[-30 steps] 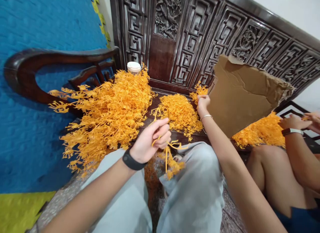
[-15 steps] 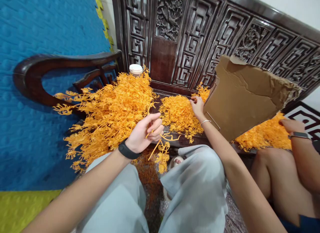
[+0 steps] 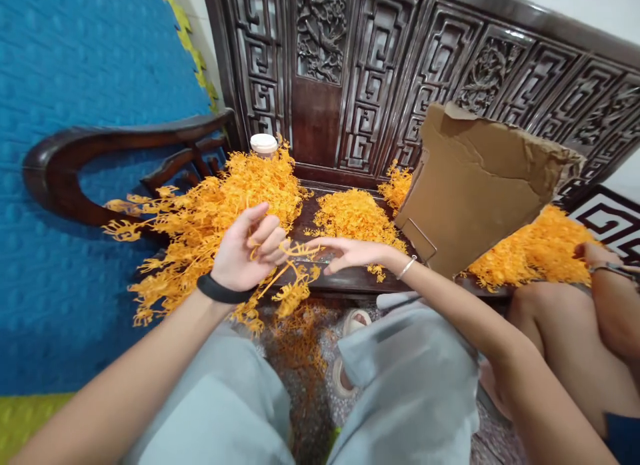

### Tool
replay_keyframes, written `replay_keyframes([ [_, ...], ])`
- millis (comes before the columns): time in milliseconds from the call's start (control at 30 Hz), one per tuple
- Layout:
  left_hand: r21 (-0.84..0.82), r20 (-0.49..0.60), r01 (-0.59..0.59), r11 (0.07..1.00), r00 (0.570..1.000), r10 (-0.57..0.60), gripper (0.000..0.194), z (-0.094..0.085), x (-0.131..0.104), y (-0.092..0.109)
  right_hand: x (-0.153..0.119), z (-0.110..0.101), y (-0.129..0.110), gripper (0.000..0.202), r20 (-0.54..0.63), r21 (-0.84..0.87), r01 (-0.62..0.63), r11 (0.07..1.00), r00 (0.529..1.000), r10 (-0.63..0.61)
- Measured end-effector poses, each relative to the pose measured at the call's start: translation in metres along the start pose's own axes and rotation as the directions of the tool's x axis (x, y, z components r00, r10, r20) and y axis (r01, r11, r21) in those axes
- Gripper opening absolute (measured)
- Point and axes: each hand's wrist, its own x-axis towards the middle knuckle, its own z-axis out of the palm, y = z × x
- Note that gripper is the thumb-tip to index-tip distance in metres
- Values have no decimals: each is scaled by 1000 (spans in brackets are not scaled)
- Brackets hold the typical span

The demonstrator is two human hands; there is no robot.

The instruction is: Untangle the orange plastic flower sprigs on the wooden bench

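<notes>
My left hand [image 3: 250,248] is closed, its curled fingers holding an orange plastic flower sprig [image 3: 294,295] by thin stems. The sprig's branches and small flower heads hang to the right, below the fingers. My right hand [image 3: 350,253] reaches in from the right, its fingers stretched out and its thumb apart. Its fingertips are close to the sprig's tip; whether they touch cannot be made out. Behind my left hand lies a large heap of orange sprigs [image 3: 200,218]. A smaller pile of loose orange flower pieces [image 3: 353,215] sits beyond my right hand.
A torn cardboard piece [image 3: 480,192] leans on the carved dark wooden bench [image 3: 317,118]. More orange pieces [image 3: 535,248] lie beyond it, beside another person's hand [image 3: 593,252]. A white-lidded tub [image 3: 264,144] stands behind the heap. Orange scraps [image 3: 303,338] litter the floor.
My right hand has moved from the small pile back leftward to the sprig, its fingers now stretched. My left hand has shifted left, still holding the sprig. The view has moved slightly.
</notes>
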Motion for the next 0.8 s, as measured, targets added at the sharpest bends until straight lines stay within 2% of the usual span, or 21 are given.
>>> replay_keyframes([
  [67,-15,1,-27,1000,1000,27,54,6,13,5,2,3,-2,41,-31,6,-29,1000,999,29],
  [133,-35,-3,-48,998,999,48,53,9,29,10,4,1,0,29,-123,29,-85,996,988,88],
  [200,-54,-19,-112,992,994,111,50,8,43,13,3,-3,4,22,-243,67,-135,989,959,147],
  [267,-51,-52,-176,983,984,173,47,3,53,12,0,-8,5,19,-297,106,-177,979,934,201],
  [333,-22,-103,-189,982,977,186,44,-7,56,9,-3,-11,6,21,-251,129,-216,968,937,243],
  [433,-13,-173,-160,987,972,156,38,-25,56,1,-5,-13,8,28,-85,126,-236,963,965,248],
  [567,-62,-191,-193,979,965,178,32,-41,58,-7,3,-12,20,37,46,96,-230,969,973,226],
  [633,-57,-192,-210,976,962,196,30,-42,60,-9,10,-10,25,34,49,72,-225,972,974,222],
  [700,-36,-183,-198,980,965,188,31,-41,60,-9,17,-7,29,35,-6,33,-220,975,975,220],
  [800,-16,-165,-148,989,976,143,34,-33,55,-8,25,0,31,56,-97,-24,-230,973,969,227],
])
